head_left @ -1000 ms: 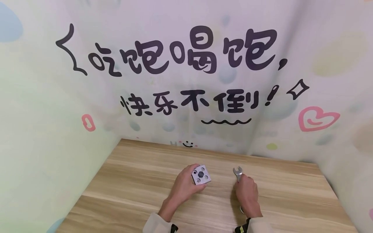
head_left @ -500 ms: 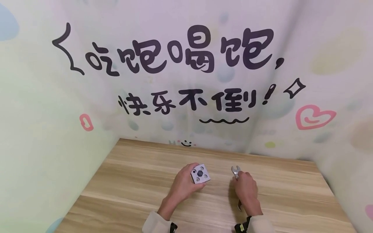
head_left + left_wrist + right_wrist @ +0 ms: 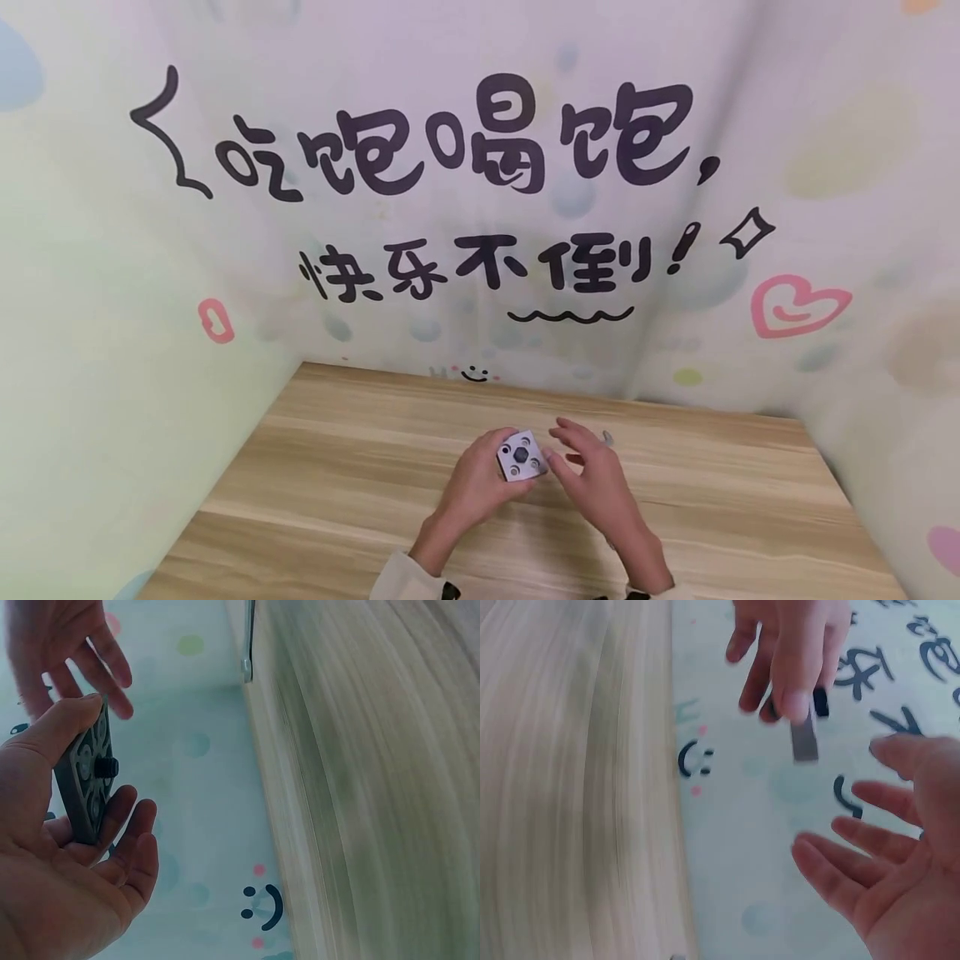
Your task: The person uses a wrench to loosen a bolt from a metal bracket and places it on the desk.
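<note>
Underneath, wood-grain table [image 3: 337, 442]; behind plate [image 3: 522, 470], lettered wall [image 3: 442, 215].

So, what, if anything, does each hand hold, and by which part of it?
The left hand holds the square block by opposite edges, between thumb and fingers. The right hand holds nothing; its fingers are apart from the block.

A square gray metal plate [image 3: 532, 452], a black hexagonal bolt [image 3: 521, 455] projecting from its hole-dotted face, tilts in the grip of a left hand [image 3: 476, 477] above a wooden table [image 3: 337, 467], where a silver wrench [image 3: 607, 437] lies largely hidden behind a right hand [image 3: 602, 485].
</note>
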Tool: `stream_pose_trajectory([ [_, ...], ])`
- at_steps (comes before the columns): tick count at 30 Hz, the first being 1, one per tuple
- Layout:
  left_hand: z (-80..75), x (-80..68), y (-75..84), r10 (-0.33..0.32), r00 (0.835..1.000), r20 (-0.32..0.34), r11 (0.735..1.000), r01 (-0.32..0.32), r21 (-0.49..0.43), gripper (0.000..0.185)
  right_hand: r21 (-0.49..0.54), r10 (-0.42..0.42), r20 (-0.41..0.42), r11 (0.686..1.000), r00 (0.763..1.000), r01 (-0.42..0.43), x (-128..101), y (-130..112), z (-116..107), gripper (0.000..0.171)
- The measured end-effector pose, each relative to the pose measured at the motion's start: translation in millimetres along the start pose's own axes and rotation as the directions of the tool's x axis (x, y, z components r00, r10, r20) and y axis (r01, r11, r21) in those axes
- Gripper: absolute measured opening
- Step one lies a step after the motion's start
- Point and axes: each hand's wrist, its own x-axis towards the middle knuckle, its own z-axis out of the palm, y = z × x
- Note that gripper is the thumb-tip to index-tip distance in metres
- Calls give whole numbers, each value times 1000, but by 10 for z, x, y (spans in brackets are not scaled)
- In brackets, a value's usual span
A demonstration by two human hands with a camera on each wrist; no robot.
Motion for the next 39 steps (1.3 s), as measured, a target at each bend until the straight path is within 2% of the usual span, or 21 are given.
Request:
stream_pose_trajectory([
  [3, 1, -8, -1, 22, 1000, -11, 1000, -21, 12, 65, 84, -7, 41, 996, 999, 4, -20, -84, 51, 31],
  [8, -9, -4, 1, 52, 998, -33, 998, -52, 25, 64, 132, 2, 57, 991, 998, -9, -23, -156, 122, 34],
  [21, -56, -3, 54, 23, 1000, -18, 1000, -23, -3, 63, 89, -46, 23, 995, 999, 44, 6, -216, 170, 27],
  [33, -74, -2, 72, 23, 1000, -14, 1000, -23, 3, 63, 45, -82, -37, 995, 996, 84, 21, -246, 202, 23],
  [39, -79, -7, 82, 28, 999, -22, 1000, -28, 9, 63, 41, -85, -30, 995, 996, 86, 10, -261, 199, 22],
])
